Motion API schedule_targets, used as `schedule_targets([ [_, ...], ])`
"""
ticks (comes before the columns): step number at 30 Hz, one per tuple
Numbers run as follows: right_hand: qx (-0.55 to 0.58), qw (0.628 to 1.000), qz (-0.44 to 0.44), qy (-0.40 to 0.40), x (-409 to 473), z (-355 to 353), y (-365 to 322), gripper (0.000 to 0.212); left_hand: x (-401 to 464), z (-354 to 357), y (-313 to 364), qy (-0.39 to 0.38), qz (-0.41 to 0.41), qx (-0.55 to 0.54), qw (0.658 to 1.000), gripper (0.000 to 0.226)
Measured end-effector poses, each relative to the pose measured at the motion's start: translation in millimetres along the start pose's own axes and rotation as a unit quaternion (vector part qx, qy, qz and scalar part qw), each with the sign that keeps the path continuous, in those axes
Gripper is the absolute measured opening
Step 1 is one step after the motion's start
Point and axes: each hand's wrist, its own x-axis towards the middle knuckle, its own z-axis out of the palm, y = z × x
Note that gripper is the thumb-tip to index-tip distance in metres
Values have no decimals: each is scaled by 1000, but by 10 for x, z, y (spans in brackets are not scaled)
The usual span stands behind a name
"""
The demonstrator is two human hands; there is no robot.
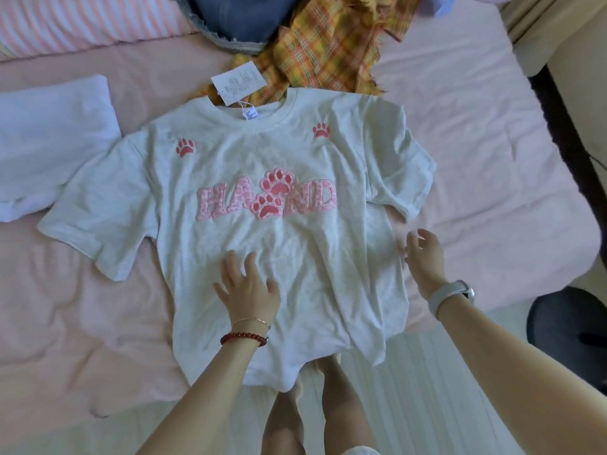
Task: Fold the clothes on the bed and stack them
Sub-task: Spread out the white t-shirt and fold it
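Note:
A pale grey T-shirt with pink paw prints and pink lettering lies face up, spread on the pink bed. Its hem hangs over the near bed edge. A paper tag sticks out at the collar. My left hand presses flat on the lower front of the shirt with fingers spread. At the shirt's right side edge, below the right sleeve, hovers my right hand, fingers loosely bent and holding nothing.
A folded white garment lies at the left of the shirt. A yellow plaid garment and blue denim are piled behind the collar. A striped pillow sits far left. A dark chair stands right of the bed.

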Motion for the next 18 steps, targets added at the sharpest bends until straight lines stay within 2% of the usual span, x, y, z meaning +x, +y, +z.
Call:
schedule_targets([
  [3,18,999,-42,10,277,-80,-261,50,120,3,382,-26,63,5,998,57],
  [8,137,990,-20,9,924,-194,-674,61,331,-11,923,-19,163,21,986,59],
  [11,116,989,-28,-82,1295,-269,-885,59,502,50,1241,-16,194,34,980,60],
  [14,49,980,-19,-194,1496,-333,-1061,29,693,125,1593,-19,206,44,977,58],
  [16,18,962,-7,-271,1595,-399,-1079,28,858,163,1879,-27,203,48,978,57],
  [18,47,959,-34,-276,1684,-496,-1125,25,1041,168,2137,-19,202,51,978,57],
])
